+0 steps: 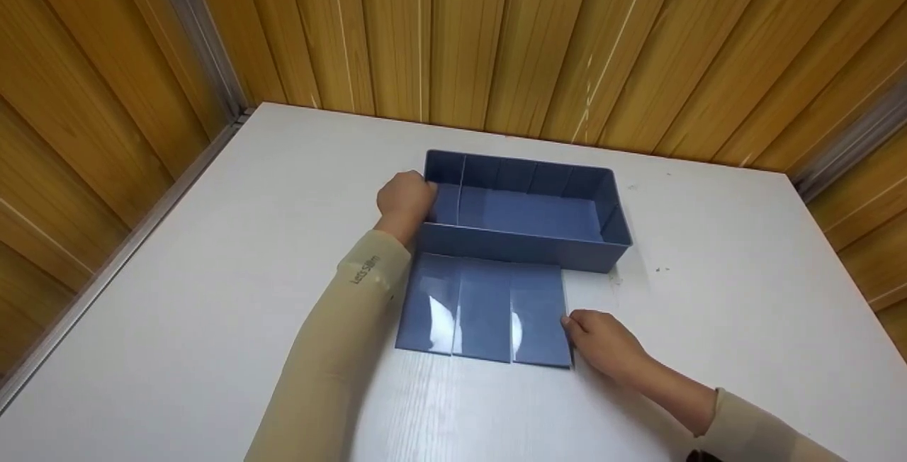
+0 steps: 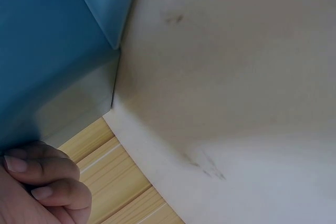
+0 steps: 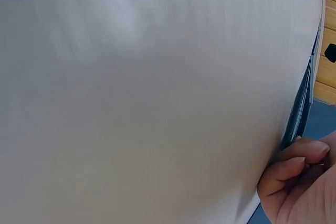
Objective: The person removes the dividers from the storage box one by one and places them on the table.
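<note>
A blue-grey plastic storage bin [image 1: 524, 251] stands on the white table, with one thin divider [image 1: 460, 193] upright in it near its left end. My left hand [image 1: 407, 196] grips the bin's left end wall, fingers curled. In the left wrist view, those curled fingers [image 2: 58, 174] show beside the blue bin wall [image 2: 47, 35]. In front of the bin, three flat blue divider plates [image 1: 484, 310] lie side by side, slightly overlapping. My right hand [image 1: 606, 341] pinches the right edge of the rightmost plate, thumb on top. The right wrist view shows the plates [image 3: 302, 103] edge-on above its bent fingers [image 3: 294, 169].
The white table [image 1: 234, 292] carries small dark marks to the right of the bin. Wood-look panels [image 1: 460, 37] rise behind the table's back edge, and a metal rail [image 1: 127, 256] runs along the left side.
</note>
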`<state>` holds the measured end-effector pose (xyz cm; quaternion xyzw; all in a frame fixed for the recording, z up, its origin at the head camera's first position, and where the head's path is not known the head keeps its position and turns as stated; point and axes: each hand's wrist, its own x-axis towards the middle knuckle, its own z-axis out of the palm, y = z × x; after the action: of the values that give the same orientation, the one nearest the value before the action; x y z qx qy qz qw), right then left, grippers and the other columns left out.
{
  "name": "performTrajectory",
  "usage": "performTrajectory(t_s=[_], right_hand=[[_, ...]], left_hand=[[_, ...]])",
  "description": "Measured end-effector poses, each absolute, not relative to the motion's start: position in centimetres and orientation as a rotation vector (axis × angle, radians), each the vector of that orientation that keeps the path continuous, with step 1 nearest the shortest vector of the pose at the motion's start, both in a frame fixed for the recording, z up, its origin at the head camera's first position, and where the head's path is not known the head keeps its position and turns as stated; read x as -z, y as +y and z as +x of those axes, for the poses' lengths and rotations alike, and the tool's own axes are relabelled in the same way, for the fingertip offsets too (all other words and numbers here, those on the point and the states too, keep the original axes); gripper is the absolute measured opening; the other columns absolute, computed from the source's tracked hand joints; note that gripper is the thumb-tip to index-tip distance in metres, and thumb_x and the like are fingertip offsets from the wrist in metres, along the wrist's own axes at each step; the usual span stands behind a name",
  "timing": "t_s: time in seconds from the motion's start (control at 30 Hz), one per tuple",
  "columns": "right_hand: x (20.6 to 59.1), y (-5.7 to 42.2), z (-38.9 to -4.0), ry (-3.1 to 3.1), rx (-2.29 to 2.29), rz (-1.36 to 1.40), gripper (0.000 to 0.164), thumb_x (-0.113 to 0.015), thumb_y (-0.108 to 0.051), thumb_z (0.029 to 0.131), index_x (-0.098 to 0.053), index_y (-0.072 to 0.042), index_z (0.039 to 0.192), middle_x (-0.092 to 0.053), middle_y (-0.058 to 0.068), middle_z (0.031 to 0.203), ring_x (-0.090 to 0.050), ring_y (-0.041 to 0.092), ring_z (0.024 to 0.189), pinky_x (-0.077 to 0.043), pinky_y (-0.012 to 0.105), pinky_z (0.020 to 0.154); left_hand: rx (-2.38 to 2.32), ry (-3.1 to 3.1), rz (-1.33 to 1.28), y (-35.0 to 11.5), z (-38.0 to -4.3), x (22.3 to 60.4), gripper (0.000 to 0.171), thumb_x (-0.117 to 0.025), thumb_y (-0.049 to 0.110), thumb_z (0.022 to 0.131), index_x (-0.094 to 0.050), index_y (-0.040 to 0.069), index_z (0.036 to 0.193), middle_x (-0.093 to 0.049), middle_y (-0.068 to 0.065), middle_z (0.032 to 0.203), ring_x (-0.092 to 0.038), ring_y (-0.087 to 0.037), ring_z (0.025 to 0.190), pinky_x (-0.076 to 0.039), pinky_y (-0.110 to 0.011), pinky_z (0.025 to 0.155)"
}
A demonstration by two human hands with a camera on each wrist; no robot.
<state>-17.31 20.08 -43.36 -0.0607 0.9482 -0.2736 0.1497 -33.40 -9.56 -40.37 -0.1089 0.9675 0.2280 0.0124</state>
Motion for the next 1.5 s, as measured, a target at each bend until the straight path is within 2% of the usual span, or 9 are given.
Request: performTrajectory(t_s=[0.27, 0.5, 0.77, 0.87, 1.03, 1.27, 1.5], right_hand=[[43.2, 20.0, -17.5, 2.736, 0.73, -0.216, 0.034, -0.05, -0.016, 0.104, -0.054, -0.01, 0.071, -0.044, -0.002, 0.062, -0.042, 0.015, 0.063, -0.033, 0.031, 0.061], [43.2, 19.9, -17.6, 2.725, 0.706, -0.208, 0.033, -0.051, -0.015, 0.104, -0.056, -0.008, 0.072, -0.047, -0.001, 0.064, -0.044, 0.015, 0.064, -0.035, 0.032, 0.062], [43.3, 19.8, -17.7, 2.713, 0.705, -0.19, 0.031, -0.052, -0.015, 0.104, -0.059, -0.007, 0.074, -0.05, 0.0, 0.065, -0.046, 0.016, 0.066, -0.036, 0.032, 0.063], [43.3, 19.8, -17.7, 2.71, 0.706, -0.191, 0.031, -0.052, -0.015, 0.104, -0.059, -0.007, 0.075, -0.05, 0.0, 0.066, -0.046, 0.016, 0.066, -0.036, 0.032, 0.064], [43.2, 19.9, -17.6, 2.713, 0.732, -0.185, 0.032, -0.051, -0.015, 0.104, -0.056, -0.008, 0.072, -0.046, -0.001, 0.064, -0.044, 0.015, 0.065, -0.035, 0.031, 0.062], [42.6, 20.0, -17.7, 2.737, 0.733, -0.19, 0.035, -0.054, -0.016, 0.101, -0.051, -0.012, 0.067, -0.041, -0.003, 0.06, -0.042, 0.015, 0.062, -0.033, 0.03, 0.06], [39.5, 20.3, -18.8, 2.799, 0.763, -0.263, 0.036, -0.054, -0.015, 0.1, -0.045, -0.013, 0.064, -0.036, -0.004, 0.059, -0.036, 0.013, 0.058, -0.029, 0.027, 0.056]], left_hand=[[-0.716, 2.998, -0.357, -9.5, -33.5, 40.4, 0.036, -0.05, 0.03, 0.102, -0.075, 0.003, 0.105, -0.078, -0.013, 0.109, -0.071, -0.024, 0.092, -0.06, -0.044, 0.085], [-0.738, 3.001, -0.357, -9.5, -33.6, 40.4, 0.035, -0.052, 0.03, 0.101, -0.074, 0.003, 0.099, -0.078, -0.013, 0.104, -0.07, -0.025, 0.088, -0.06, -0.045, 0.082], [-0.749, 2.991, -0.361, -9.6, -33.6, 40.6, 0.034, -0.052, 0.029, 0.1, -0.074, 0.003, 0.099, -0.078, -0.013, 0.105, -0.063, -0.023, 0.082, -0.059, -0.045, 0.082], [-0.746, 2.993, -0.362, -9.6, -33.6, 40.6, 0.034, -0.052, 0.029, 0.1, -0.074, 0.003, 0.101, -0.077, -0.014, 0.106, -0.067, -0.024, 0.085, -0.059, -0.045, 0.083], [-0.727, 3.009, -0.346, -9.7, -33.5, 40.6, 0.036, -0.052, 0.031, 0.1, -0.075, 0.003, 0.102, -0.078, -0.014, 0.11, -0.073, -0.027, 0.094, -0.06, -0.046, 0.084], [-0.751, 3.01, -0.339, -9.5, -33.4, 40.6, 0.035, -0.052, 0.03, 0.1, -0.074, 0.004, 0.099, -0.078, -0.013, 0.107, -0.068, -0.024, 0.088, -0.059, -0.046, 0.084], [-0.778, 3.004, -0.349, -9.6, -33.5, 40.6, 0.034, -0.052, 0.03, 0.099, -0.074, 0.004, 0.098, -0.078, -0.013, 0.107, -0.066, -0.024, 0.086, -0.058, -0.046, 0.084]])
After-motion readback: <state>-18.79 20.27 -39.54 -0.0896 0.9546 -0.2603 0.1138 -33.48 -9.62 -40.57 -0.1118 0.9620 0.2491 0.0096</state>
